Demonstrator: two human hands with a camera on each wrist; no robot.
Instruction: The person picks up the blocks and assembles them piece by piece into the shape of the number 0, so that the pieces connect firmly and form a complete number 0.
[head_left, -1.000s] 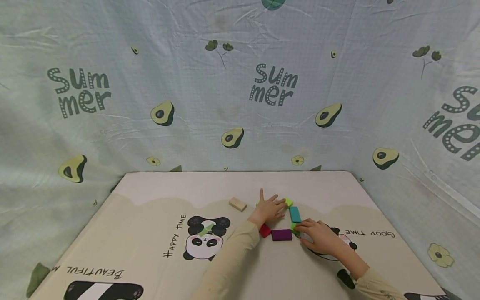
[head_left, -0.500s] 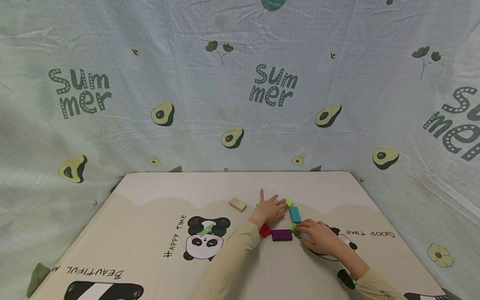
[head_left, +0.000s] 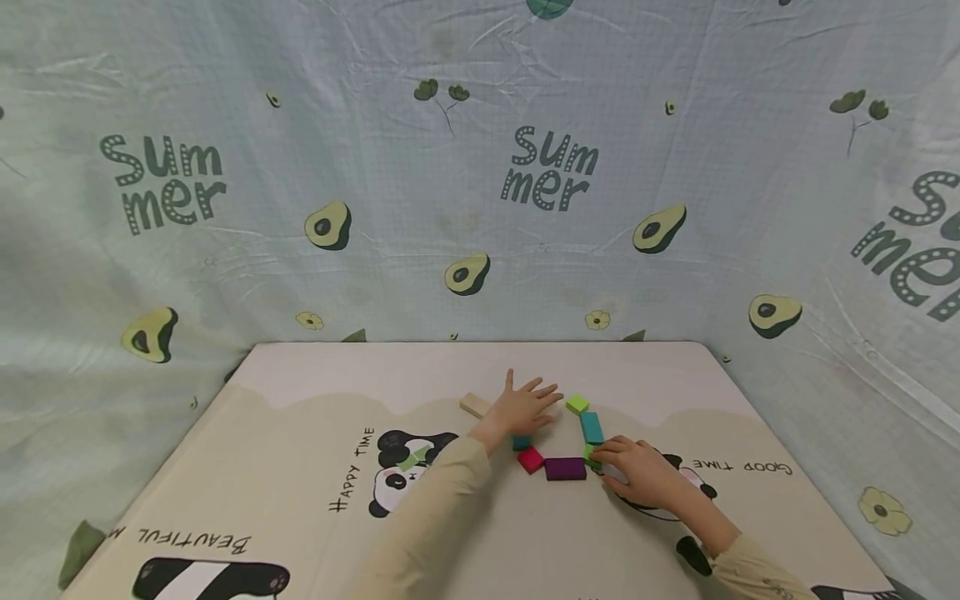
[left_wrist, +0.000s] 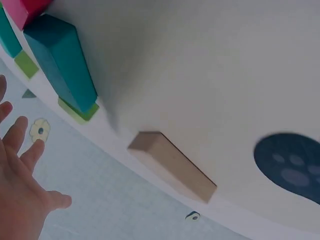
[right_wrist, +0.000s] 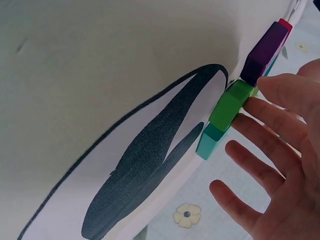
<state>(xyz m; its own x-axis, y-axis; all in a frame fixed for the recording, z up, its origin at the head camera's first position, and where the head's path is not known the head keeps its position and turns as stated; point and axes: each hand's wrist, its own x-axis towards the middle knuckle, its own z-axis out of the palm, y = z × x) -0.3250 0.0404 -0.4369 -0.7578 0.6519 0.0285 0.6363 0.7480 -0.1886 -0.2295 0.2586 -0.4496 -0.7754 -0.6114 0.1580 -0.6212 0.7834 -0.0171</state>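
Note:
Fingers spread, my left hand [head_left: 519, 410] hovers over the far left side of a ring of coloured blocks and holds nothing. Under it a teal block [left_wrist: 62, 65] partly shows, with a light green block [left_wrist: 77, 111] at its end. My right hand [head_left: 639, 473] is at the ring's right side, fingertips against a green block [right_wrist: 231, 106] and fingers mostly straight. A purple block [head_left: 566, 469] lies in front, beside a red block [head_left: 531, 459]. Another teal block [head_left: 592, 427] runs back from the green one to a lime block [head_left: 577, 404].
A plain wooden block [left_wrist: 175, 167] lies left of the ring, partly behind the left hand in the head view. The tabletop [head_left: 300, 467] carries printed pandas and lettering. A patterned curtain [head_left: 375, 167] hangs behind and at both sides.
My left hand has lifted away from the ring and moved left and back, uncovering the lime block and part of the left teal block. The right hand stays at the green block.

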